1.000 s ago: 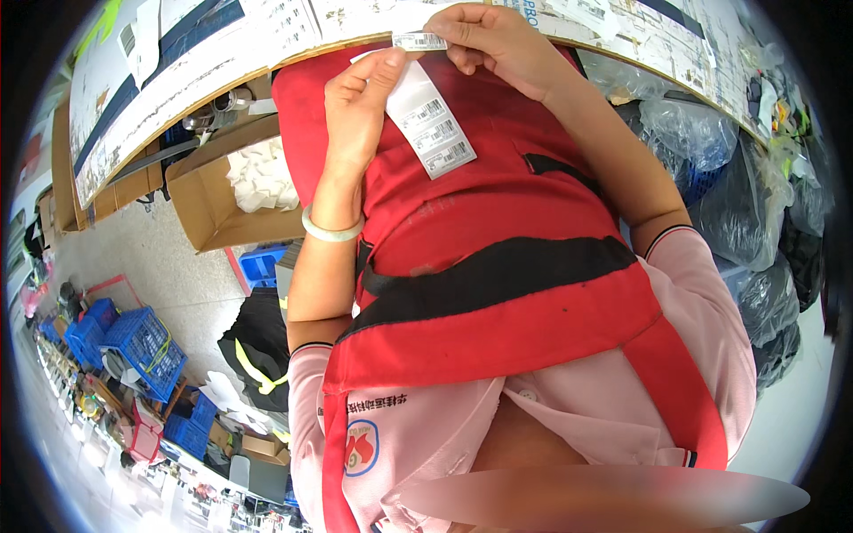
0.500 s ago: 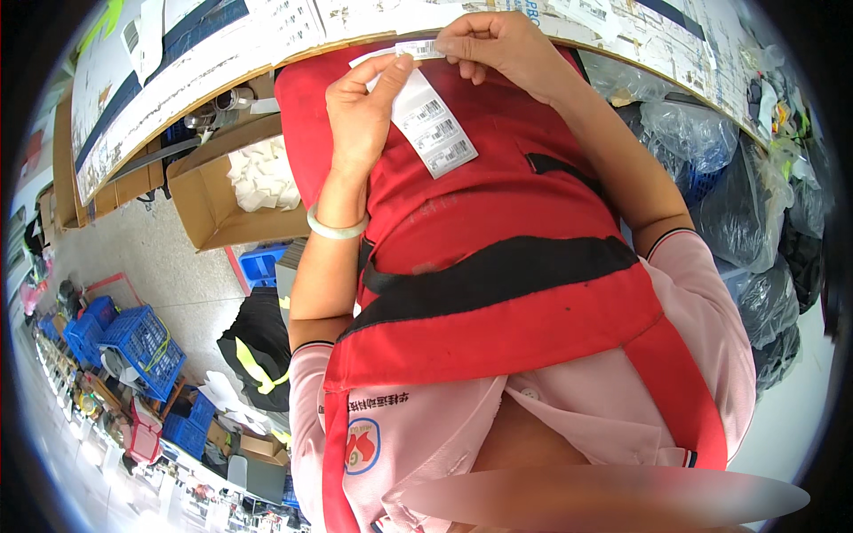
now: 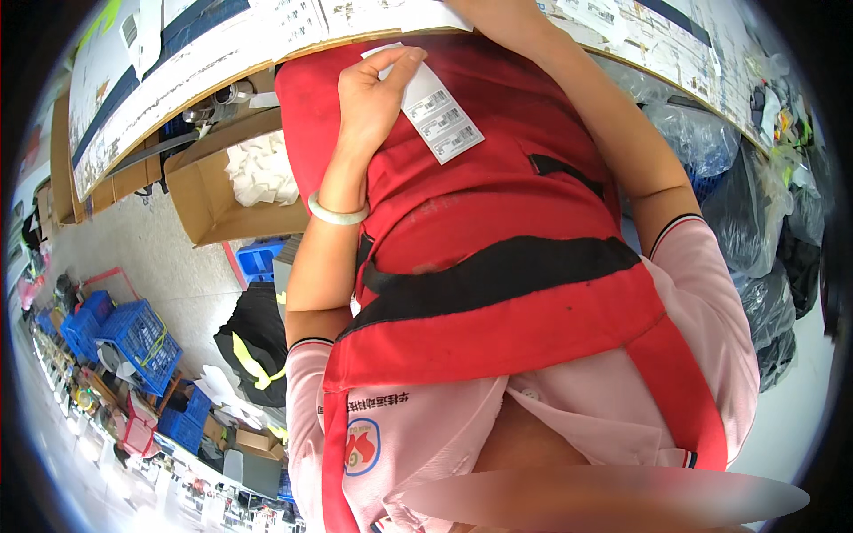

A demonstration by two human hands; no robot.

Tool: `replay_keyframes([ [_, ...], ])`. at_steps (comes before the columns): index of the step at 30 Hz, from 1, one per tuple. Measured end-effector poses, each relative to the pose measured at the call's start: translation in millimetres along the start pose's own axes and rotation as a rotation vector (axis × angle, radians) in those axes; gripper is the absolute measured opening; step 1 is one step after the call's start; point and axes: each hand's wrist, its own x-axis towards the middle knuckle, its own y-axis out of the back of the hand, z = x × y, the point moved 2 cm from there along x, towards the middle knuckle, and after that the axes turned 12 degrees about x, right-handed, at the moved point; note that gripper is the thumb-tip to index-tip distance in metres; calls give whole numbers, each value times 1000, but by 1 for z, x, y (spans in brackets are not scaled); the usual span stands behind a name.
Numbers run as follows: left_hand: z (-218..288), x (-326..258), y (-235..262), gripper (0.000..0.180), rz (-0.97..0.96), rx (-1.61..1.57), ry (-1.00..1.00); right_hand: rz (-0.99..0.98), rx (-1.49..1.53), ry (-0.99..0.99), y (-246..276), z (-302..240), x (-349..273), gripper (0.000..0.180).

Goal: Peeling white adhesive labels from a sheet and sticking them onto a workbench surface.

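Note:
A white strip of barcode label stickers [image 3: 442, 122] hangs over my red apron [image 3: 498, 191]. My left hand [image 3: 378, 96] pinches its upper end between thumb and fingers, just short of the table edge. Several printed labels show on the lower part of the strip; the part beneath my fingers is hidden. My right hand [image 3: 506, 22] is over the worktable [image 3: 373, 19] at the top of the view. Its fingers are mostly cut off by the upper rim, so whether they hold a label cannot be seen.
Under the table at left stands an open cardboard box [image 3: 200, 200] with crumpled white paper scraps [image 3: 259, 169]. Blue plastic crates [image 3: 142, 346] and a black bag [image 3: 253, 342] are on the floor. Clear plastic bags [image 3: 742, 213] pile up on the right. Papers lie on the table.
My right hand has moved up from the strip's top end onto the table. My left hand still holds the strip, which has shifted slightly to the right.

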Motion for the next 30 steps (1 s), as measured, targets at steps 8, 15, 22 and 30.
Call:
replay_keyframes([
  [8, -6, 1, 2, 16, -10, 26, 21, -138, 107, -22, -14, 0, 5, 28],
  [15, -9, 3, 2, 16, -8, 28, 10, -180, 143, -22, 10, -9, -5, 43],
  [22, -7, 10, 2, 17, 12, 73, -44, -274, -189, 64, 26, -10, -26, 62],
  [30, -7, 20, 3, 19, 43, 96, -31, -238, -82, -27, 23, -6, -28, 56],
])
